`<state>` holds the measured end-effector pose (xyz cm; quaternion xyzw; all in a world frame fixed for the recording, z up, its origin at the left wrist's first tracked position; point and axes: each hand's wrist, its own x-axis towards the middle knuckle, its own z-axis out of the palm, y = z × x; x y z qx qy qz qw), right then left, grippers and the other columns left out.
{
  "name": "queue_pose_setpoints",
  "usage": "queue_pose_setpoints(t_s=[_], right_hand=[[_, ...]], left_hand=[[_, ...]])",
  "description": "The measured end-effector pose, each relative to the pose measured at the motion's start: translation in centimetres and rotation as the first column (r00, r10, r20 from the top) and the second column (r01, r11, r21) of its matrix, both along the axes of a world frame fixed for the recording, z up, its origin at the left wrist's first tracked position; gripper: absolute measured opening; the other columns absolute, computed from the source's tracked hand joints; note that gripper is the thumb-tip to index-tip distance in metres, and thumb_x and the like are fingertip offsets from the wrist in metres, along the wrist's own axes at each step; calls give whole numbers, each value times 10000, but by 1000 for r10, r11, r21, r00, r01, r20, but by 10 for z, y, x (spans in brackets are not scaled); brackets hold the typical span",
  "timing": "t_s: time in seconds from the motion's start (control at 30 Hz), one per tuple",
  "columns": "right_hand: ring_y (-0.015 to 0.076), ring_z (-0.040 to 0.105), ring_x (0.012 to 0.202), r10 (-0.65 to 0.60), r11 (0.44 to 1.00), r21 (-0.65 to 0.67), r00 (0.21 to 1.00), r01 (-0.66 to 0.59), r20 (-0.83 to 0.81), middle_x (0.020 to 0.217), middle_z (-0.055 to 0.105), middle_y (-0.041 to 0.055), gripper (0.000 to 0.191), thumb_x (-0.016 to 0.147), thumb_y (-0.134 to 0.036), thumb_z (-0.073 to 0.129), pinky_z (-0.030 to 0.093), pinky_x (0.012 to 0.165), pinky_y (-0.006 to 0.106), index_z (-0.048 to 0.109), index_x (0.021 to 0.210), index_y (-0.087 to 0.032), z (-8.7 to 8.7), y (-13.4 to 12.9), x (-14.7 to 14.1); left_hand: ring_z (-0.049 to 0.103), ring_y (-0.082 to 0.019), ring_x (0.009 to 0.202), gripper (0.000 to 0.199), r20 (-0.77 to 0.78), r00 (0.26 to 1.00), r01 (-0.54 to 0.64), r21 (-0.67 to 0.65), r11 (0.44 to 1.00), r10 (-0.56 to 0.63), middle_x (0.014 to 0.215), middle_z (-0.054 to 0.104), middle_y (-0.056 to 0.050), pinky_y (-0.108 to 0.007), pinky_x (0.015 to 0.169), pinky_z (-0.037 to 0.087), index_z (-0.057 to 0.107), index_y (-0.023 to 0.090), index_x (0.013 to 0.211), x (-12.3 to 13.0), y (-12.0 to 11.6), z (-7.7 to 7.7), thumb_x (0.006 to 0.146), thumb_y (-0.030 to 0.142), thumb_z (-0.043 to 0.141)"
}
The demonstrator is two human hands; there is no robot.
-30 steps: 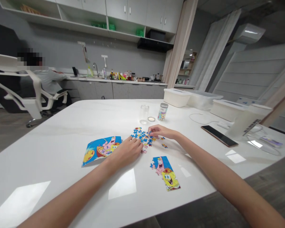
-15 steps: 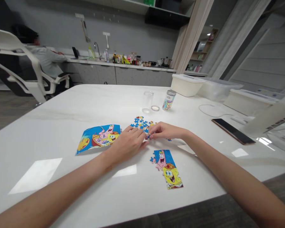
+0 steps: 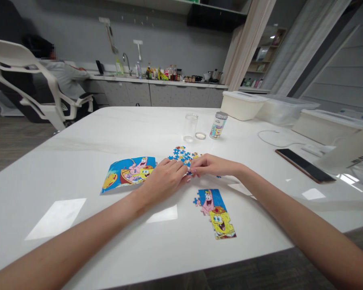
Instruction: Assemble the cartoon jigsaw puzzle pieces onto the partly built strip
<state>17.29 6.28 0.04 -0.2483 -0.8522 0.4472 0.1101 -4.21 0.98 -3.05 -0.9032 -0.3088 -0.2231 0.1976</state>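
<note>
My left hand and my right hand meet at the near edge of a pile of loose puzzle pieces. Both hands have bent fingers pinched around small puzzle pieces, which the fingertips mostly cover. Nearer to me lies a joined part of the puzzle, with a pink and a yellow cartoon figure. Left of my left hand, a curled picture sheet shows the same figures.
Behind the pile stand an open clear jar, a ring-like lid and a printed can. A phone, a cable and storage boxes are at the right. A person sits at the far left.
The view has shifted slightly, so most things appear a little further right. My hands remain together, with only small finger movements; the joined puzzle part looks the same.
</note>
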Motion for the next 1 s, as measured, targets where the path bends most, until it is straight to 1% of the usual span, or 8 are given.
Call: queue_pose_setpoints(t_s=[0.17,0.27,0.37,0.5,0.6,0.7,0.83,1.0], right_hand=[[109,505,652,-196,980,-65,976,190,-91,709,599,3,261,814,-409,659,405,635,264,668,724,-164,4,1,2],[100,505,609,-367,930,-86,921,359,-127,704,622,6,266,759,-425,704,386,575,250,684,767,-160,5,6,6],[102,505,569,-539,840,-21,829,543,-150,664,633,10,273,741,-419,704,365,528,240,691,792,-151,4,17,12],[120,534,576,-686,692,166,712,702,-151,692,669,37,228,767,-364,651,389,543,250,695,758,-140,-1,31,25],[141,570,628,-742,600,349,664,720,-94,728,692,48,190,775,-324,647,419,596,260,705,750,-145,-5,38,35],[158,607,689,-776,550,479,631,684,-10,778,712,57,143,780,-282,654,429,638,261,712,766,-152,-7,40,40],[168,640,737,-792,544,521,607,657,62,812,727,58,144,810,-288,645,439,657,250,714,785,-163,-10,42,45],[208,652,825,-815,525,617,556,587,165,888,714,85,143,840,-235,603,472,735,290,720,879,-162,-23,45,48]], left_hand=[[405,-122,525,312,-9,1000,-12,-197,980,10,568,506,4,-301,565,302,514,174,622,3,-3,-4,907,127,395],[194,-93,456,393,108,991,-9,-525,851,78,459,244,61,-289,488,198,277,213,487,2,-5,3,850,165,418],[107,-82,461,481,287,957,252,-888,384,36,495,102,81,-284,442,143,119,228,528,-5,-6,22,835,276,486],[58,-102,489,660,409,850,302,-895,-328,-331,543,69,75,-333,434,92,72,223,572,-20,-9,49,774,401,675],[63,-106,478,748,450,747,79,-791,-607,-489,560,71,69,-345,428,128,50,214,619,-22,-11,54,745,502,728],[59,-95,475,788,502,764,153,-751,-643,-405,527,75,82,-324,405,111,47,207,582,-18,-11,40,706,448,787],[90,-69,470,756,633,773,581,-738,-345,-53,490,113,99,-294,411,98,81,214,523,-12,-6,18,702,416,788],[114,-51,465,639,504,860,511,-848,-139,84,503,108,109,-267,433,106,120,225,527,-6,-7,18,743,325,713]])
